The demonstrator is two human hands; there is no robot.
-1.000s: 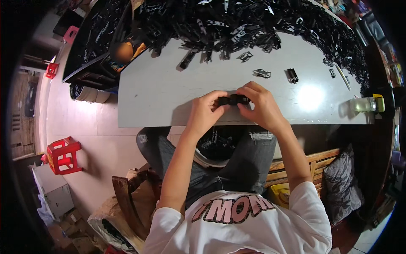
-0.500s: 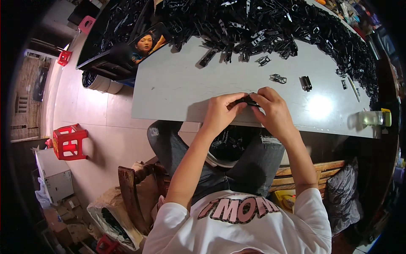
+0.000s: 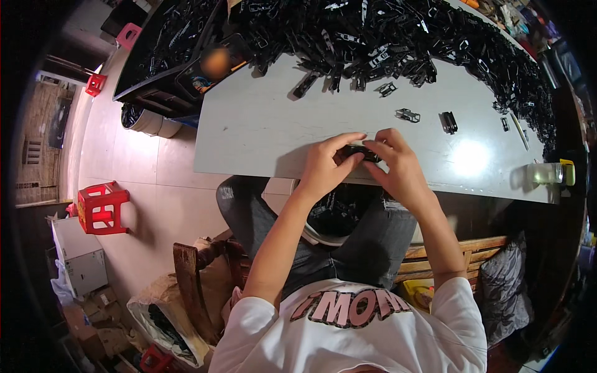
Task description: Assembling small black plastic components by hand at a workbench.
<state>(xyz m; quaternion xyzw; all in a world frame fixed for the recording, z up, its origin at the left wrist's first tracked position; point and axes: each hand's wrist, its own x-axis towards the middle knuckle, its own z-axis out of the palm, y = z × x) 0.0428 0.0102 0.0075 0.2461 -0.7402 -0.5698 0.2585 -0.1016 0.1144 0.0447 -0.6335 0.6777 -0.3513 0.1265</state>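
Close to the table's front edge, both my hands meet around a small black plastic part (image 3: 358, 151). My left hand (image 3: 328, 160) pinches its left end between thumb and fingers. Around its right end curl the fingers of my right hand (image 3: 399, 163), with the thumb below. My fingers cover much of the part, so its exact shape is hidden. Just beyond my hands lie a loose black frame-like piece (image 3: 408, 115) and, farther right, a darker black piece (image 3: 449, 122). Another black piece (image 3: 387, 90) rests nearer the pile.
A big heap of black plastic parts (image 3: 398, 37) covers the back of the white table (image 3: 249, 137). A phone (image 3: 214, 65) leans at the back left. At the right stands a clear jar (image 3: 547, 173). A tub of black parts (image 3: 336, 214) sits between my knees; a red stool (image 3: 102, 208) is left.
My right hand's fingers have loosened and shifted slightly on the black part, so more of it shows. Both hands stay at the same spot by the table edge.
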